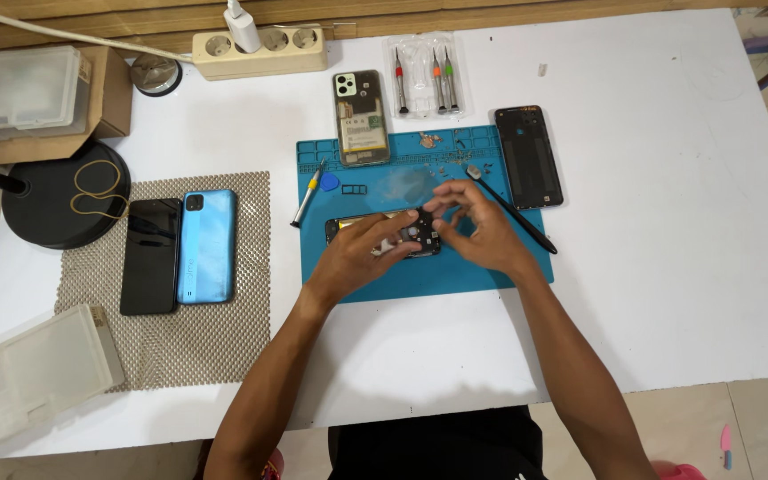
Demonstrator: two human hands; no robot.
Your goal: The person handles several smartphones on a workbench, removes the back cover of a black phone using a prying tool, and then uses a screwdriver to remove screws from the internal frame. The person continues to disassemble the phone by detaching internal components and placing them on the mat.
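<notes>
An opened phone (420,235) lies on its side on the blue work mat (455,276), its insides showing. My left hand (362,252) rests on the phone's left half and holds it down. My right hand (477,227) hovers at the phone's right end, fingers pinched together over the camera corner; anything between the fingertips is too small to make out. Small loose screws (455,162) lie scattered on the mat behind the hands.
On the mat: a black spudger (513,213), a screwdriver (308,196), a blue pick (329,183), a clear-cased phone (362,117), a black back cover (529,156). Behind it, screwdrivers in a pack (424,78) and a power strip (260,52). Left: two phones (181,251) on mesh, plastic boxes (33,373).
</notes>
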